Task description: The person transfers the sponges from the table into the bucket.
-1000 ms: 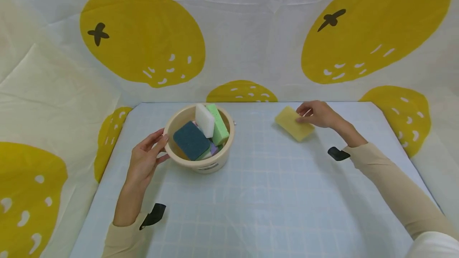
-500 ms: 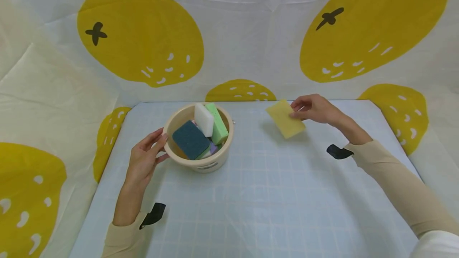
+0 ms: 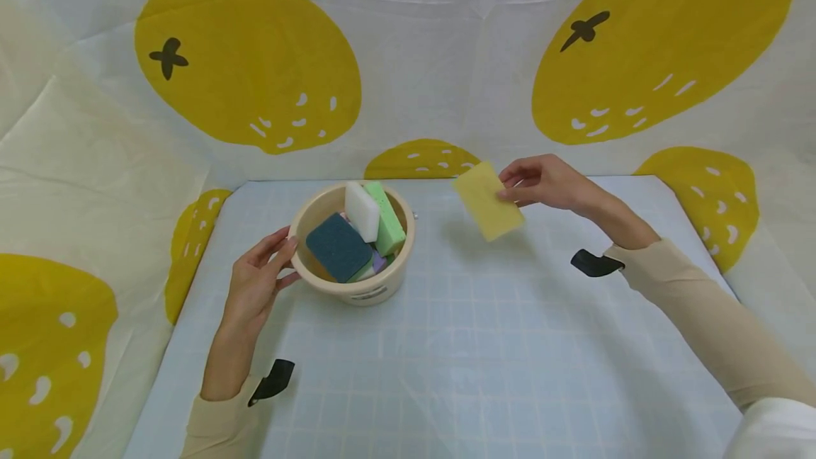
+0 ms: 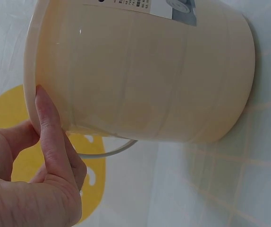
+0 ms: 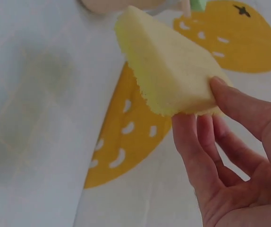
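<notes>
A cream bucket stands at the left back of the table. Inside it lie several sponges: a dark teal scouring sponge, a white sponge and a light green sponge, with others partly hidden below. My left hand pinches the bucket's rim from the left, thumb and fingers either side of it in the left wrist view. Between thumb and fingers, my right hand grips a pale yellow sponge by its right edge. It is held above the table, tilted, right of the bucket, its shadow falling below.
A pale blue checked cloth covers the table. Behind and beside it hang white sheets printed with yellow fruit. A thin bail handle hangs by the bucket in the left wrist view.
My right hand has lifted the yellow sponge off the table and carried it left toward the bucket. My left hand has stayed on the rim.
</notes>
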`<action>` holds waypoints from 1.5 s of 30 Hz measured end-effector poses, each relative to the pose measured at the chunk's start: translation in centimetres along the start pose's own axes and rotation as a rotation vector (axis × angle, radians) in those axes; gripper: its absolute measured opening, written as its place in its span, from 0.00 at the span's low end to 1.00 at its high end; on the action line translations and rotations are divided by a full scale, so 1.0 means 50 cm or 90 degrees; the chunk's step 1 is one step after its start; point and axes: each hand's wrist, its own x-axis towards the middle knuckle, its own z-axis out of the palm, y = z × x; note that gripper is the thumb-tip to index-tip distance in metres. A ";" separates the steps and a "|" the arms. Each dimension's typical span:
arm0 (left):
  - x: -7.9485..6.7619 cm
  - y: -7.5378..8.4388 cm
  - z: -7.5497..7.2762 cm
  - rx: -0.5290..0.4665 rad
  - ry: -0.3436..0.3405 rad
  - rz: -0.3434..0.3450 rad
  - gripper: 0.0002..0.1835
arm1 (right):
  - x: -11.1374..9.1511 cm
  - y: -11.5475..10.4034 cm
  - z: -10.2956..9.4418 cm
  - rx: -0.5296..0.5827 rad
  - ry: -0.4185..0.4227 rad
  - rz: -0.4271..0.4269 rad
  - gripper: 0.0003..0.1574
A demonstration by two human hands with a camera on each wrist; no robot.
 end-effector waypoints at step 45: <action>0.002 0.006 -0.004 0.024 -0.005 0.006 0.35 | 0.086 -0.244 0.147 0.102 -0.101 -0.124 0.18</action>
